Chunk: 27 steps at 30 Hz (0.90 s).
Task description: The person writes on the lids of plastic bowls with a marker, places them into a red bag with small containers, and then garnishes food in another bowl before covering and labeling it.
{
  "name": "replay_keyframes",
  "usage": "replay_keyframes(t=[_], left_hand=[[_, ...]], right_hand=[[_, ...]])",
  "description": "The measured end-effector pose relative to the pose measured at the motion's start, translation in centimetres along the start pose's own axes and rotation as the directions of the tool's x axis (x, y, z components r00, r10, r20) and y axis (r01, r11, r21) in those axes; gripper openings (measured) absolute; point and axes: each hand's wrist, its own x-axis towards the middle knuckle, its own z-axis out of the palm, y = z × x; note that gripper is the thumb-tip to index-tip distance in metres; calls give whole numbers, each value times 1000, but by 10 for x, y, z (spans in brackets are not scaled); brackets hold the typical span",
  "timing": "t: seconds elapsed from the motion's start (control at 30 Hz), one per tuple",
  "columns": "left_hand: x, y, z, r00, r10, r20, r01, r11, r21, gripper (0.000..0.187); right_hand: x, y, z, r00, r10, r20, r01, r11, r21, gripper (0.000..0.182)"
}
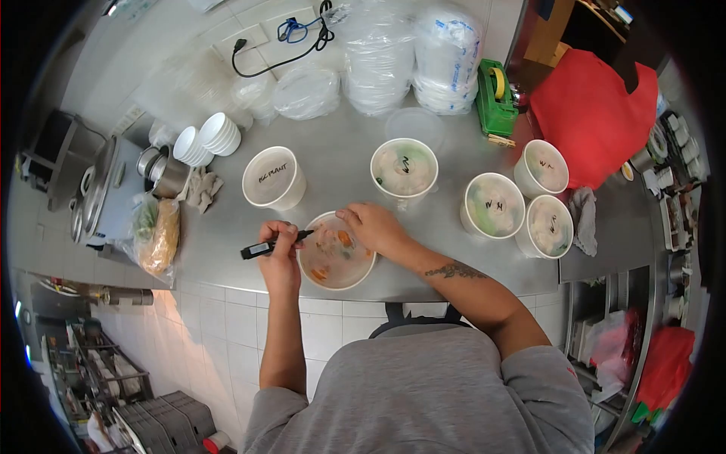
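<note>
My left hand (280,244) is closed around a black marker pen (261,249), its tip pointing right, over the near-left part of a lidded tub (338,274). Orange and green pieces show through that tub's cloudy lid, and I see no clear lettering on it. My right hand (370,227) lies over the tub's upper right rim, fingers bent down onto the lid; nothing is seen in it. Just behind stands a white tub marked "EGG PLANT" (274,181). Another lidded tub (404,168) with black letters sits to its right.
Several lettered tubs (493,206) stand on the right of the steel counter (439,265). Behind are wrapped stacks of containers (378,60), a green tape dispenser (495,102) and a red bag (590,113). On the left are white bowls (219,135), a cloth (201,189) and a plastic bag of food (157,238).
</note>
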Motion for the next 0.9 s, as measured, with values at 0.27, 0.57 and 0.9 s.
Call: replay_keyframes(t=[0.27, 0.57, 0.9], left_hand=[[-17, -10, -1, 993, 95, -74, -76, 970, 229, 12], [-27, -8, 7, 989, 139, -54, -91, 849, 521, 10], [-29, -10, 13, 987, 152, -44, -110, 858, 502, 10]], right_hand=[[19, -2, -5, 993, -66, 95, 65, 998, 15, 42], [32, 2, -5, 979, -129, 155, 122, 991, 54, 43], [29, 2, -5, 986, -102, 135, 98, 995, 34, 44]])
